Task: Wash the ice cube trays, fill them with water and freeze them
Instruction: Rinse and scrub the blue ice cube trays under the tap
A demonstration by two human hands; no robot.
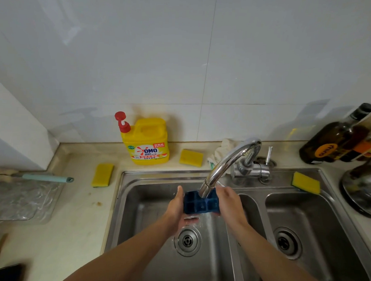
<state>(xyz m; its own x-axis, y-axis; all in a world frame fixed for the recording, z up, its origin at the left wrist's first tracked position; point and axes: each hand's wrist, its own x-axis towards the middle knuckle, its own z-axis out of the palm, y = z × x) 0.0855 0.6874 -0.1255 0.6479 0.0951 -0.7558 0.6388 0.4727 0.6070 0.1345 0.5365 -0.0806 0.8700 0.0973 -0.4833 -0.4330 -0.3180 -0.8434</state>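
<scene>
While water runs from the curved chrome faucet [228, 162], your left grip [175, 205] and right grip [228, 203] each clasp an end of the dark blue plastic ice cube tray [200, 204], held tilted over the stainless steel sink [126, 212], left basin, apparently so rinse water drains.

the bare left forearm [131, 251] and bare right forearm [277, 257] are showing uncovered from the lower edge of the view up to the wrists, both slender and tapering. the left hand [175, 206] and right hand [228, 203] are going ungloved, the left fingers [190, 221] glistening wet
</scene>
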